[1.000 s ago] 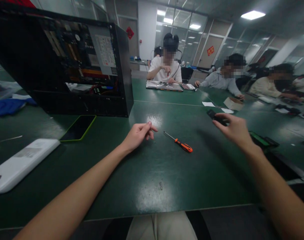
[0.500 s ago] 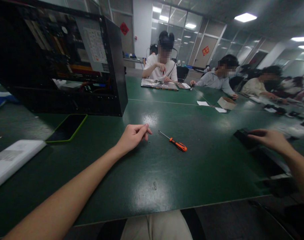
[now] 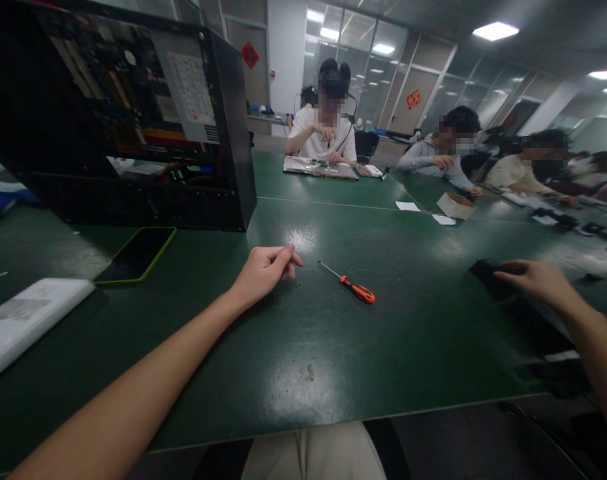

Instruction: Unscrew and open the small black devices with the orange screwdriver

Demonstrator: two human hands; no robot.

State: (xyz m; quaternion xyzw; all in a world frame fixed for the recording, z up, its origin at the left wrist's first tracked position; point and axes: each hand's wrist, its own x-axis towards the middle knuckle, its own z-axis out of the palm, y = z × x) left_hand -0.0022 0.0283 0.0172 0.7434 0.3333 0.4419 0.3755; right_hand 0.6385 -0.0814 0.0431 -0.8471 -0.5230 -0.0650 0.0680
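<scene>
My left hand point(image 3: 272, 270) rests on the green table point(image 3: 303, 347), its fingers curled together; whether they hold anything small is hidden. Just right of its fingertips lies an orange and black screwdriver point(image 3: 359, 290), its tip toward the hand. Out at the right, my right hand point(image 3: 536, 280) has thumb and fingers round the edge of a dark object point(image 3: 490, 275), which is blurred. A black computer case point(image 3: 233, 133) with an open side stands at the back left. In front of it lies a phone point(image 3: 136, 255) with a green edge.
A white box point(image 3: 33, 313) lies at the left edge. Across the table a person point(image 3: 320, 133) sits over a flat panel point(image 3: 320, 168). Farther right are more people, a cardboard ring point(image 3: 456, 205) and white papers point(image 3: 408, 207). Dark items point(image 3: 543, 327) lie below my right hand.
The view has shifted very slightly. Both my hands keep nearly the same place and pose. Across the table, a seated person's hand has been drawn back from the tabletop.
</scene>
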